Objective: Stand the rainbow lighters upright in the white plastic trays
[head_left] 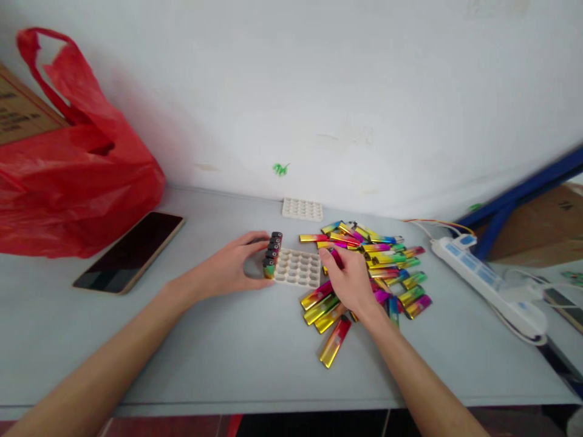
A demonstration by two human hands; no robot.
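A white tray (298,267) with rows of round holes lies on the table. Several black-topped lighters (273,247) stand upright in a row along its left edge. My left hand (232,264) curves round that end, fingertips at the far side and thumb at the near corner, gripping the tray. My right hand (348,273) is closed on a lighter (336,257) just right of the tray; its dark end shows between the fingers, the rest is hidden. Beneath and around this hand lies a loose pile of shiny multicoloured lighters (387,260).
A second white holed tray (302,209) lies by the wall. Leftward are a phone (130,252), a red plastic bag (82,182) and a cardboard box (25,109). On the right, a white power strip (489,285) with cables lies near a blue metal frame (523,200).
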